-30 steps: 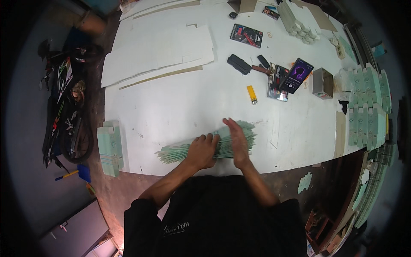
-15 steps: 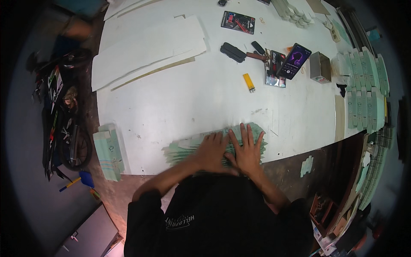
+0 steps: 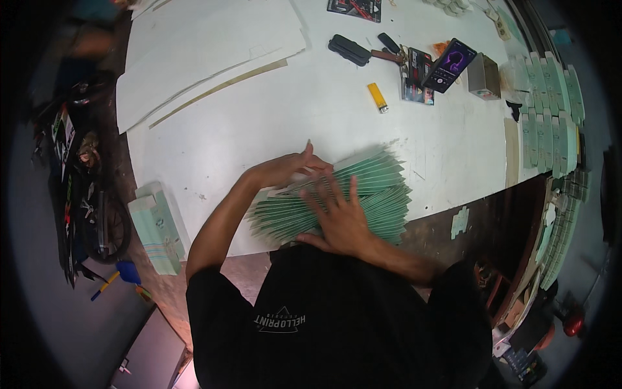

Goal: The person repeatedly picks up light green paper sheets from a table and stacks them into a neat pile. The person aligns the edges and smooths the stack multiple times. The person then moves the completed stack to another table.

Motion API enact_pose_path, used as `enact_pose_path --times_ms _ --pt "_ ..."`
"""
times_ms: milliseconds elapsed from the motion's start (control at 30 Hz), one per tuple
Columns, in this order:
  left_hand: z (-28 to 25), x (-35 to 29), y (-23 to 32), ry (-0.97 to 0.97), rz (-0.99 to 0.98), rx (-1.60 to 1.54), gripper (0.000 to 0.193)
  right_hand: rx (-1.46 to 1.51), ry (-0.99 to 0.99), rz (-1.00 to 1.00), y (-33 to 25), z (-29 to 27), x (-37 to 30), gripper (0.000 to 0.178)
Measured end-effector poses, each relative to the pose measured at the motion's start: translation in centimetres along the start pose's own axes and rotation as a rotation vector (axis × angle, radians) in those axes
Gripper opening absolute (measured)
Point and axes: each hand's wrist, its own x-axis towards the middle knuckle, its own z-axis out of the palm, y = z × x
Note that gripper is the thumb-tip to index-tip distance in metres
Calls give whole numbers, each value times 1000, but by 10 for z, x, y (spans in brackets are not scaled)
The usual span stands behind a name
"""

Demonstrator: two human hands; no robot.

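Lying beneath right hand (image 3: 341, 223): green sheets (image 3: 379, 178)

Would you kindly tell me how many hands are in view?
2: the left hand at the far edge of the fanned green stack, and the right hand spread over it.

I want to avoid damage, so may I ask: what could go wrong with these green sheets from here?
The fanned green sheets reach the front edge of the white table, so some might slip off. The right hand, spread over the fan, could crease sheets if it presses unevenly.
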Motion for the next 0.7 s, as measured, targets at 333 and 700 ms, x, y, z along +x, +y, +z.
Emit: enact_pose_path --times_ms 333,700 --pt "-5 -10 -22 45 30 16 103 270 -48 -131 21 -3 3 85" --pt "-19 37 -12 576 124 21 63 635 418 192 148 11 18 64"
